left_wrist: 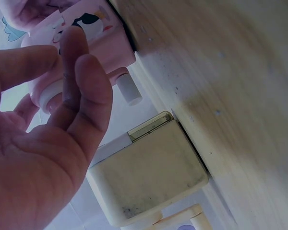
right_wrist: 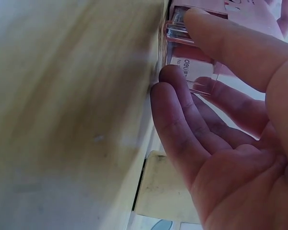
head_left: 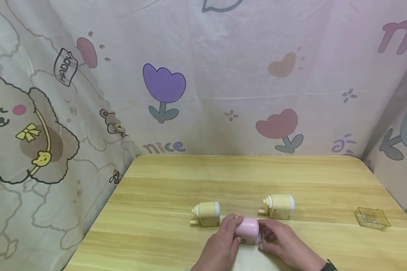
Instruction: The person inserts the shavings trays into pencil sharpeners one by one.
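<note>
A pink crank pencil sharpener [head_left: 248, 227] lies near the table's front, between both hands. My left hand [head_left: 220, 241] holds its left, crank end, the thumb on the near side and fingers over the top. In the left wrist view, the crank's pale handle [left_wrist: 129, 90] sticks out below the pink body. At the other end my right hand [head_left: 285, 241] pinches a clear shavings drawer [right_wrist: 180, 32] between thumb and fingers. That drawer sits partly out of the sharpener; the right wrist view shows a white label [right_wrist: 192, 67] behind it.
Just behind my left hand stands a yellow sharpener [head_left: 207, 213]. A second yellow sharpener [head_left: 280, 206] is behind my right hand. A see-through yellow drawer [head_left: 372, 218] lies farther right on the wooden table [head_left: 244, 177]. Printed cloth [head_left: 220, 75] hangs at the back and sides.
</note>
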### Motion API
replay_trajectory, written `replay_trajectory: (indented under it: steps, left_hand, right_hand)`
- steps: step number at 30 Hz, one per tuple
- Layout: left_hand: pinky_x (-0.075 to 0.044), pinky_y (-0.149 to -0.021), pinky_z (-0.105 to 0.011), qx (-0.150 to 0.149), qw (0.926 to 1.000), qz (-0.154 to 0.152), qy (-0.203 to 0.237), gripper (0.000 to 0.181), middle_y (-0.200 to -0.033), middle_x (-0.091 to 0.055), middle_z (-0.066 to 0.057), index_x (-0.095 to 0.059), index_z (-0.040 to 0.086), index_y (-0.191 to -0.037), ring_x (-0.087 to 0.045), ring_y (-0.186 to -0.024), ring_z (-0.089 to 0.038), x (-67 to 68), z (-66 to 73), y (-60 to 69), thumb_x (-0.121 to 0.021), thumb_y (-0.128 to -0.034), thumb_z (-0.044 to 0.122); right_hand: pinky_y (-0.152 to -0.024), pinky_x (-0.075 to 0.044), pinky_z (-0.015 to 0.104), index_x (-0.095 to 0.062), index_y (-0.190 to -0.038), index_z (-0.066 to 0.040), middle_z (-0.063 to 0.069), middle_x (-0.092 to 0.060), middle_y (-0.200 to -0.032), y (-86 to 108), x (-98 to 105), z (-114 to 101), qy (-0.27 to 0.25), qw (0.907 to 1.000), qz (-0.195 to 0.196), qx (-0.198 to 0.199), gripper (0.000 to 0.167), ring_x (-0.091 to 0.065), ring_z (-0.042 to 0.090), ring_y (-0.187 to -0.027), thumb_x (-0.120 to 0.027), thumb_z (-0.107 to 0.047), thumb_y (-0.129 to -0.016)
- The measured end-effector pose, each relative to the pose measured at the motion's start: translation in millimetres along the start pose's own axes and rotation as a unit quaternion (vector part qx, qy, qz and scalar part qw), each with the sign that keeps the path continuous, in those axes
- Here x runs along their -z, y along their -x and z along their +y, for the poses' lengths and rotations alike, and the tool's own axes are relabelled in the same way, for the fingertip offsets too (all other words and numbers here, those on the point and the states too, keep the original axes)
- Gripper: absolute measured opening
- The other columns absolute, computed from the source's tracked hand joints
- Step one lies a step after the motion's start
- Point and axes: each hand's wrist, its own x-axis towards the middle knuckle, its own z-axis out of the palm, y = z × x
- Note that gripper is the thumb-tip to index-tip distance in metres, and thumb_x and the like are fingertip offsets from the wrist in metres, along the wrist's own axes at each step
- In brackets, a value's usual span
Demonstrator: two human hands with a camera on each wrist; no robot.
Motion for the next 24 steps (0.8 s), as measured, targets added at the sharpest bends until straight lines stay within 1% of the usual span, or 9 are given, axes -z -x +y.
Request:
replay_trajectory:
  steps: [10, 14, 18, 24]
  left_hand:
    - [-0.06, -0.081, -0.034, 0.005, 1.0, -0.001, -0.004, 0.051, -0.149, -0.048, 0.002, -0.045, 0.021, -0.15, -0.068, -0.093, -0.017, -0.5, 0.0, -0.9, -0.063, -0.1025, 0.016]
    - [-0.06, -0.082, -0.035, 0.006, 1.0, -0.002, -0.003, 0.051, -0.149, -0.048, 0.002, -0.045, 0.021, -0.15, -0.069, -0.094, -0.019, 0.2, 0.7, -1.2, -0.062, -0.1027, 0.016]
    - [-0.06, -0.082, -0.034, 0.008, 1.0, -0.002, -0.001, 0.051, -0.149, -0.049, 0.003, -0.045, 0.022, -0.15, -0.069, -0.093, -0.019, 0.2, 0.9, -1.2, -0.063, -0.1023, 0.015]
    - [-0.06, -0.082, -0.033, 0.016, 0.9998, -0.009, 0.002, 0.051, -0.15, -0.048, 0.003, -0.045, 0.022, -0.15, -0.068, -0.091, -0.016, -0.9, 0.0, -1.7, -0.062, -0.1027, 0.017]
  right_hand:
    - [-0.075, -0.059, 0.028, -0.062, -0.132, 0.001, 0.005, -0.069, -0.115, -1.4, 0.2, 0.6, -0.002, 1.0, -0.002, 0.009, 0.053, -0.065, 0.004, -0.09, -0.082, -0.022, -0.089]
    - [-0.075, -0.059, 0.028, -0.062, -0.132, 0.001, 0.004, -0.069, -0.114, -1.8, 0.2, 0.2, -0.004, 1.0, -0.003, 0.007, 0.053, -0.065, 0.004, -0.09, -0.082, -0.021, -0.088]
    - [-0.075, -0.058, 0.027, -0.061, -0.132, -0.001, 0.002, -0.068, -0.114, -1.8, 0.7, -0.5, -0.007, 0.9999, -0.008, -0.005, 0.053, -0.065, 0.004, -0.09, -0.082, -0.023, -0.088]
    - [-0.077, -0.058, 0.027, -0.061, -0.133, -0.002, -0.001, -0.067, -0.114, -1.8, 1.7, -1.9, -0.02, 0.9989, -0.02, -0.037, 0.055, -0.064, 0.004, -0.091, -0.082, -0.026, -0.088]
